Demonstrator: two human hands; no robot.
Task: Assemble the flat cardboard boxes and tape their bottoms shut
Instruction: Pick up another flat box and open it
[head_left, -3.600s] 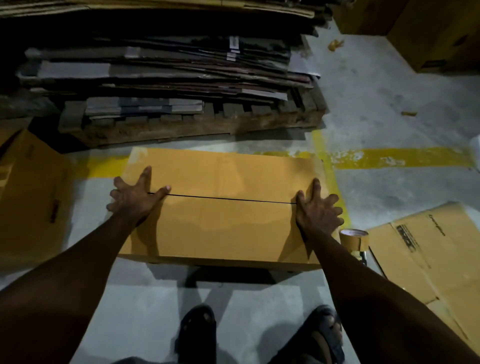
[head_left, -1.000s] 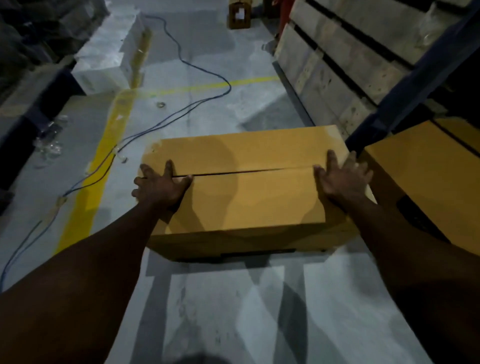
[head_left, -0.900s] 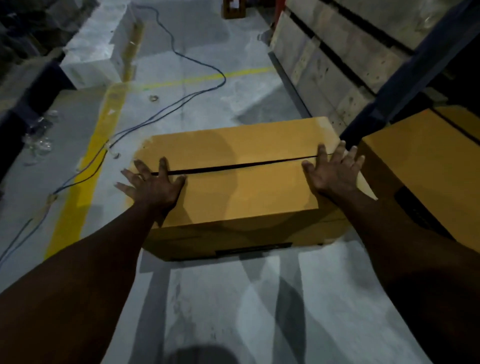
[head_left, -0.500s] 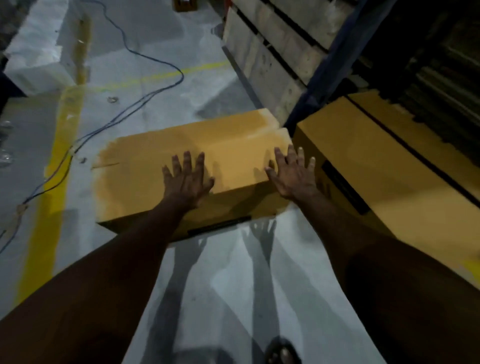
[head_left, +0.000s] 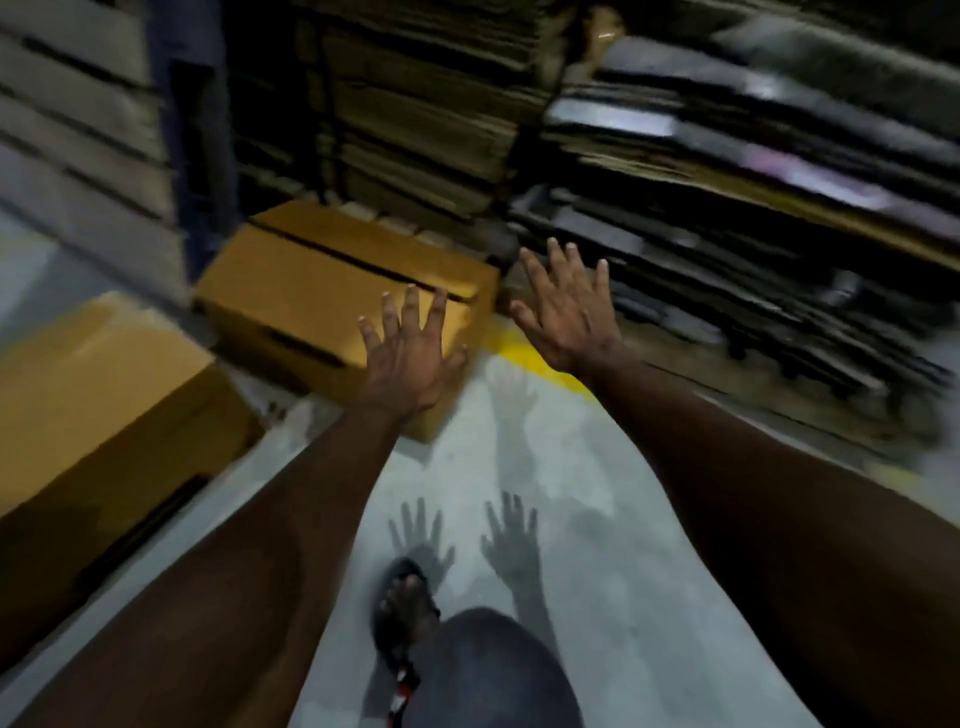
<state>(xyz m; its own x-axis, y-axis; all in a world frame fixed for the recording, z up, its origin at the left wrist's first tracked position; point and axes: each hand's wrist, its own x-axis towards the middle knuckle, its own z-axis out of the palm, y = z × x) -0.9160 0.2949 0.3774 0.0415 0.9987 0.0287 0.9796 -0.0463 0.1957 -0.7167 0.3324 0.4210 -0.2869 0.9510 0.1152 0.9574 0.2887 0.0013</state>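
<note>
Item 1: cardboard box (head_left: 311, 291), assembled, tan. It stands on the concrete floor (head_left: 571, 519) at centre-left, its far side close to the stacks of flat cardboard (head_left: 426, 104). Two top flaps are folded in; a dark seam runs the length between them. A dark slot marks the near side wall.

Item 2: second box (head_left: 93, 395), same tan, nearer to you on the left and cut off by the frame edge. It sits just beside the first.

Item 3: your left hand (head_left: 410, 364), arm stretched forward, palm down, fingers (head_left: 412, 312) straight and spread, holding nothing. It overlaps the first box's near right corner; you cannot tell whether it touches.

Item 4: your right hand (head_left: 569, 317), likewise spread flat and holding nothing, to the right of that box, above the yellow floor line (head_left: 524, 356).

Item 5: hand shadows (head_left: 511, 540) on the floor; one sandalled foot (head_left: 405, 597) below.

Condition: heavy motion blur. The print on the boxes and the stacked material at right are unreadable.
</note>
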